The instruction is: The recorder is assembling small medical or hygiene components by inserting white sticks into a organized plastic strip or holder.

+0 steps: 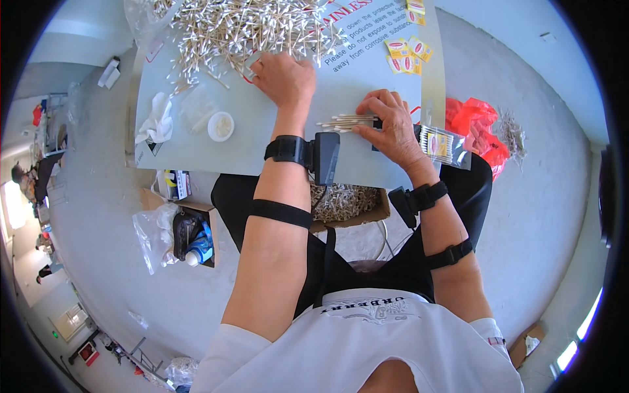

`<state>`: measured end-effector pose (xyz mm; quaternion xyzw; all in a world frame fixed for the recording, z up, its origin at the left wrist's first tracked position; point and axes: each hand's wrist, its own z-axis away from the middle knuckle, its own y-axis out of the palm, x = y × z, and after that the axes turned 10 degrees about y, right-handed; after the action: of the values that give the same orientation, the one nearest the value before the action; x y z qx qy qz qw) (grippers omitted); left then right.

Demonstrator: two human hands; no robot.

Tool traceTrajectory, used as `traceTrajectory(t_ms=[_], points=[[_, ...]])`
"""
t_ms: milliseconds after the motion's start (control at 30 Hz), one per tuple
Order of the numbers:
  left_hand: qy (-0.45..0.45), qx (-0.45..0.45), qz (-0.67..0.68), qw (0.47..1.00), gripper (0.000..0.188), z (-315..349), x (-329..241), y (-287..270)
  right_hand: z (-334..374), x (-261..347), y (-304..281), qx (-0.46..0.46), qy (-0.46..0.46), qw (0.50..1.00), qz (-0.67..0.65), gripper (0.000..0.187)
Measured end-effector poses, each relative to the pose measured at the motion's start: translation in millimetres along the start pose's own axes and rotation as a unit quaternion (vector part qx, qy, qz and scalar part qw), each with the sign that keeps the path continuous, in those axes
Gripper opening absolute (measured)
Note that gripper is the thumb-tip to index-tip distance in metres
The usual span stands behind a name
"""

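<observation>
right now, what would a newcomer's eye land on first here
The big heap of loose cotton swabs across the far left part of the table stands out most, with the left grip at its near edge. Next is the small bunch of swabs by the thumb and fingers of the right grip. The bright red plastic bag shows just right of the table.

A heap of swabs (pixel 242 29) lies far left on the desk (pixel 196 157), with cards (pixel 419 49) far right. Nearer, a tissue (pixel 156 121) lies left of a dish (pixel 212 128); a swab bundle (pixel 341 123) sits right of it, left of a packet (pixel 437 145). A box (pixel 382 211) stands below the near edge.
</observation>
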<state>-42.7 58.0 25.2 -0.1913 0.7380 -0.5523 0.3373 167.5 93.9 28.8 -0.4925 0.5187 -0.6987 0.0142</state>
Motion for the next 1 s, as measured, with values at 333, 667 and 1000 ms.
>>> traceTrajectory(t_ms=[333, 667, 1000], points=[[-0.026, -0.006, 0.064, 0.998, 0.014, 20, 49, -7, 3, -5, 3, -0.018, -0.016, 0.999, -0.023, 0.026], [-0.055, 0.117, 0.263, 0.956, 0.008, 34, 41, -36, 5, -10, 7, -0.059, -0.041, 0.997, -0.023, 0.024], [0.096, 0.180, 0.152, 0.967, 0.007, 47, 24, -32, 5, -9, 9, -0.063, -0.037, 0.997, -0.024, 0.025]])
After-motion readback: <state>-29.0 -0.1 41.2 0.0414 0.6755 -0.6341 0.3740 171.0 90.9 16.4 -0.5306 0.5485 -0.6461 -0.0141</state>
